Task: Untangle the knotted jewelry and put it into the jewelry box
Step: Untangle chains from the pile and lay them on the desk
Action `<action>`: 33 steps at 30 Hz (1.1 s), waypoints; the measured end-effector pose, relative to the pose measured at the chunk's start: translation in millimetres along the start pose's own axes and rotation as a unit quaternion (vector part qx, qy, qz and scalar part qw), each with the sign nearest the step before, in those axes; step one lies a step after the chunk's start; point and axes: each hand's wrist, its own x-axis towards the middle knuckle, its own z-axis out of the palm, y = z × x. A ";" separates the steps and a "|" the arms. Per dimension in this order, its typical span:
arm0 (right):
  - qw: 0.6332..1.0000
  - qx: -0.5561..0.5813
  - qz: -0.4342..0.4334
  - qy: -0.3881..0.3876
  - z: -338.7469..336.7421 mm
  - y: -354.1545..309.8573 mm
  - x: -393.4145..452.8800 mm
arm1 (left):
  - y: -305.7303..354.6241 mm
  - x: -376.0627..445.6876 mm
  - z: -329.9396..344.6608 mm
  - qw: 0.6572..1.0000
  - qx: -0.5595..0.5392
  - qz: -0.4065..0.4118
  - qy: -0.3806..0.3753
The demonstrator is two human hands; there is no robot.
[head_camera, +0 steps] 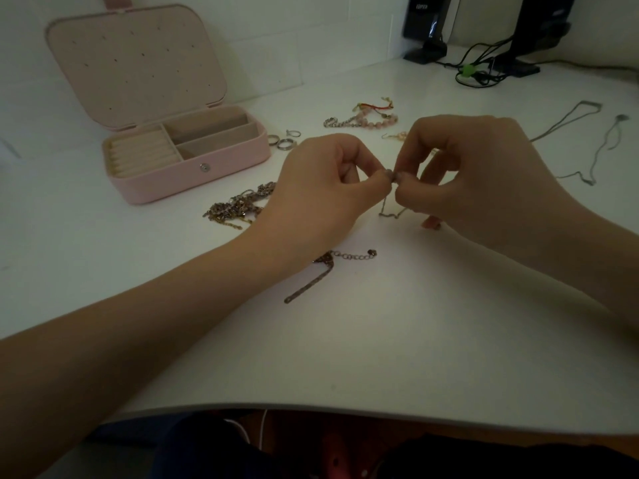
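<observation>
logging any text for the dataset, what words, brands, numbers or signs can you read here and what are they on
Left black speaker: a small pale logo near its top, too blurred to read.
Right black speaker: a faint mark near its top, too blurred to read.
Pink jewelry box: no lettering; only a plain metal snap on the front.
Nothing else carries readable text.

Dim light falls on a white table point(397, 340) against a pale wall point(276, 36). Black speakers point(428, 25) and cables point(480, 70) stand far beyond the fingers, at right.
</observation>
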 end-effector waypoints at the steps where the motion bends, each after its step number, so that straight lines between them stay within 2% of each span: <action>1: 1.000 -0.006 -0.003 -0.001 0.1 -0.4 -0.4 | 0.0 0.0 0.0 1.000 0.006 0.000 -0.004; 6: 1.000 -0.017 0.001 -0.001 -0.4 -0.2 -0.3 | -1.7 0.6 -0.5 0.999 0.025 -0.013 -0.018; 11: 0.999 0.039 0.034 -0.009 -5.8 2.0 1.9 | -1.8 1.8 -2.4 0.999 -0.026 -0.045 -0.009; 17: 0.990 0.105 0.081 -0.049 -5.6 3.0 4.2 | -1.1 2.2 -1.9 0.999 -0.035 -0.042 0.001; 33: 0.998 0.045 0.049 -0.022 -1.0 -1.9 1.2 | -2.5 2.0 2.6 1.000 -0.001 -0.022 -0.006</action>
